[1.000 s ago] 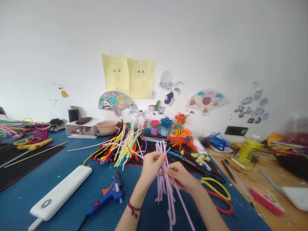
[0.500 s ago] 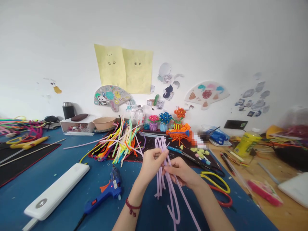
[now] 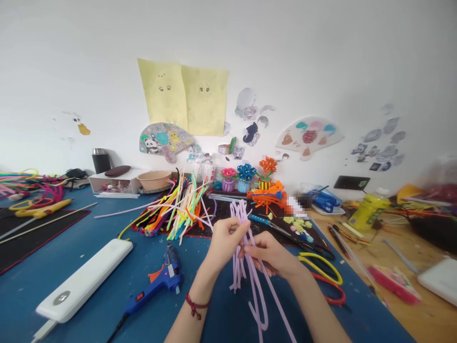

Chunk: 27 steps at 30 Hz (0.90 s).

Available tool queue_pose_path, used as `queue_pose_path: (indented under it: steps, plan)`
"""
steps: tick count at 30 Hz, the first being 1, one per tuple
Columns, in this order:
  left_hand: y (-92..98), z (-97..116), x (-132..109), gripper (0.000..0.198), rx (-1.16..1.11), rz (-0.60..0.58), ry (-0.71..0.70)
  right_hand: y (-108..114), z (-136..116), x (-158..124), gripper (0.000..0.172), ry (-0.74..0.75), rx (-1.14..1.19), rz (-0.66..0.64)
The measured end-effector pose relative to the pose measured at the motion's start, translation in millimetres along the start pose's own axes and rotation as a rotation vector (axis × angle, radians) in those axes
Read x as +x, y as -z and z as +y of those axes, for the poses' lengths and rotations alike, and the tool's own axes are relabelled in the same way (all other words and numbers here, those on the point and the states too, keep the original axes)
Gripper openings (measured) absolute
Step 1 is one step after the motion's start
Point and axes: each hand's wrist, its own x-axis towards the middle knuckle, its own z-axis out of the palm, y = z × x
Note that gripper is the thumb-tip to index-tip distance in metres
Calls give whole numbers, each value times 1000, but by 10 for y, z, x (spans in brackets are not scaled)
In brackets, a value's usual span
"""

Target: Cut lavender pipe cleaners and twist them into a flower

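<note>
A bunch of lilac pipe cleaners [image 3: 257, 295] hangs between my two hands, its short ends sticking up above the fingers and longer strands drooping over the blue table. My left hand [image 3: 228, 240] is closed around the upper part of the bunch, thumb and forefinger pressed on it. Just below and to the right, my right hand [image 3: 269, 255] pinches the strands with bent fingers; the exact fingertip contact is partly hidden. Some lower strands bend into a loop, while one runs straight toward the near edge.
A blue glue gun [image 3: 155, 286] and a white power strip-like bar [image 3: 85, 281] lie left. Mixed pipe cleaners [image 3: 185, 205] are heaped behind. Scissors with yellow and red handles [image 3: 326, 269] lie right. Small pipe-cleaner flower pots [image 3: 245, 178] stand near the wall.
The view has tilted slightly, shifting the wall items a little. Both hands keep their hold on the lilac bunch with hardly any movement.
</note>
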Motion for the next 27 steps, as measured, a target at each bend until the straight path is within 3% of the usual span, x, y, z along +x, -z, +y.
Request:
queue_pose_path:
  steps: [27]
  plan:
    - [-15, 85, -35, 39, -167, -73, 103, 17, 26, -15, 35, -6, 27, -57]
